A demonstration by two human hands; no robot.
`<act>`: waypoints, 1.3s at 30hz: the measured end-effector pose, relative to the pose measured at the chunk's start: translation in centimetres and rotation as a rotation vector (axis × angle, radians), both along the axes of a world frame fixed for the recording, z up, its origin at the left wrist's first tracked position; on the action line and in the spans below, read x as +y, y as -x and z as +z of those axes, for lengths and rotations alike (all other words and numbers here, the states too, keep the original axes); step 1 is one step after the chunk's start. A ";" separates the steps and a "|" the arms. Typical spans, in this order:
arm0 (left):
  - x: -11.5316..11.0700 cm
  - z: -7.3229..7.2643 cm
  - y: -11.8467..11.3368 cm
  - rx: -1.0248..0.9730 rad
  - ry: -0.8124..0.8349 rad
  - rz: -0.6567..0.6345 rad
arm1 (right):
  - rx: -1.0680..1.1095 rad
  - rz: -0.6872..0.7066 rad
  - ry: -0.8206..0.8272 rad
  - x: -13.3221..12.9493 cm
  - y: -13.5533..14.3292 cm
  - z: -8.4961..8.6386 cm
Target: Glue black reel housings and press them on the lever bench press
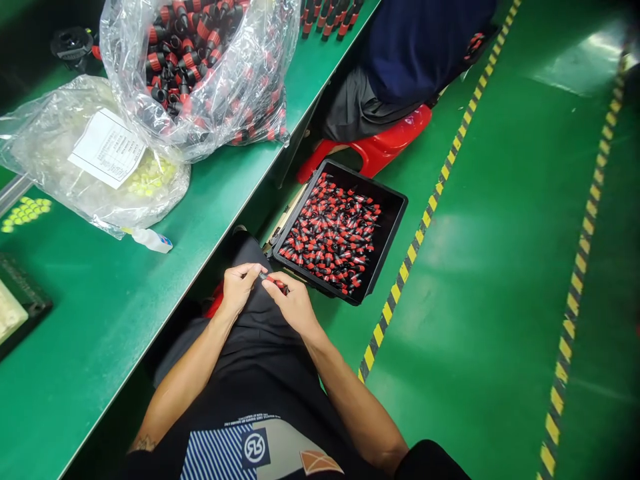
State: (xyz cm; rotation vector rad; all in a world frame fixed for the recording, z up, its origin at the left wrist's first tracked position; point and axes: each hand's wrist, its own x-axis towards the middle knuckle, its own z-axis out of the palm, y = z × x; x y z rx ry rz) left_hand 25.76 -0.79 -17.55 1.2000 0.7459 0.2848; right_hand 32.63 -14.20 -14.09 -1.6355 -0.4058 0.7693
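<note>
Over my lap, my left hand (239, 285) and my right hand (294, 301) meet with fingers pinched around a small red-and-black plastic fitting (270, 279). The fingers cover much of it. My left fingertips are at its dark end, while my right thumb and fingers hold the red part. Just beyond my hands, a black bin (393, 240) holds a heap of similar red-and-black fittings (333, 230).
On the green bench (215, 213) sit a clear bag of fittings (193, 63), a labelled bag (107, 147) with yellow pieces, loose yellow pieces (27, 212) and a small white bottle (151, 240). A seated person (405, 53) occupies a red stool (385, 140). Striped tape (425, 217) marks the floor.
</note>
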 end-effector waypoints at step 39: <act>-1.0 0.2 0.0 -0.068 0.662 0.026 | 0.189 0.003 -0.025 -1.3 -1.0 -2.1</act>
